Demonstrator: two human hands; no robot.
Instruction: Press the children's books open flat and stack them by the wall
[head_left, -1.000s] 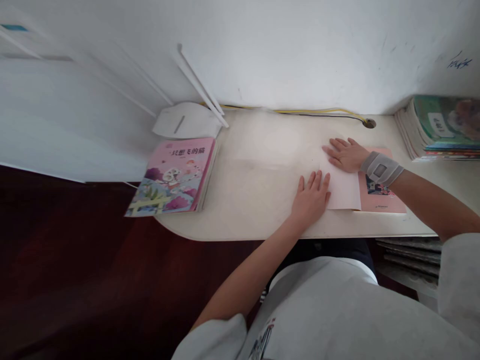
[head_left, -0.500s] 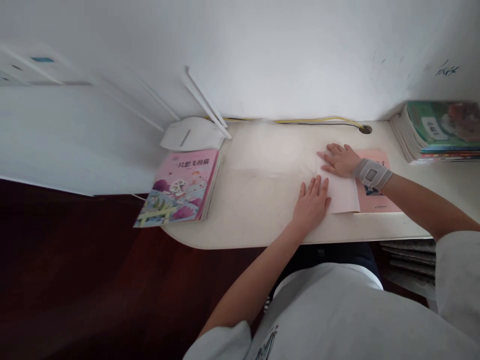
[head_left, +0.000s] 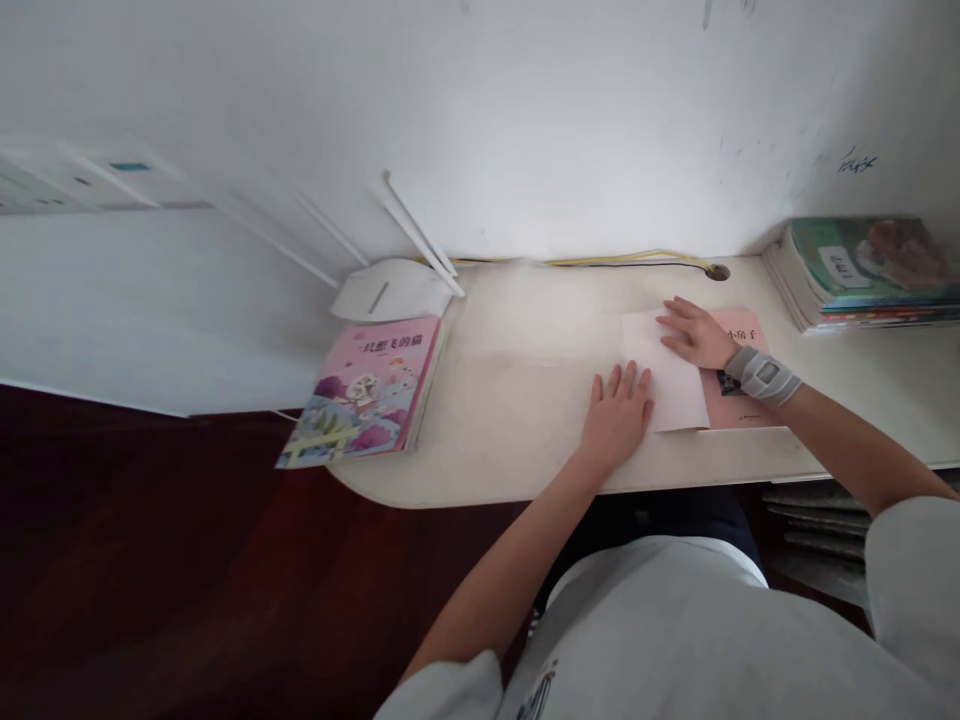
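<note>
A pink book (head_left: 739, 407) lies on the white desk, with a pale, blank sheet or flap (head_left: 667, 385) over its left part; I cannot tell whether the two are joined. My right hand (head_left: 697, 335) rests on the pale sheet near its top, fingers stretched out to the left, and partly hides the cover. Just left of the sheet, my left hand (head_left: 616, 415) lies flat on the desk, its fingers apart and its fingertips close to the sheet's edge. A grey band (head_left: 763, 374) is around my right wrist.
Picture books (head_left: 367, 390) with a pink cover jut past the desk's (head_left: 495, 430) left end. Behind them stands a white device (head_left: 394, 290) with antennas. Cables (head_left: 637, 258) run along the wall into a hole. A book stack (head_left: 862, 270) sits at the right.
My right hand has slid rightward across the pale sheet, away from its left edge. My left hand stays flat beside the sheet. The view has shifted slightly.
</note>
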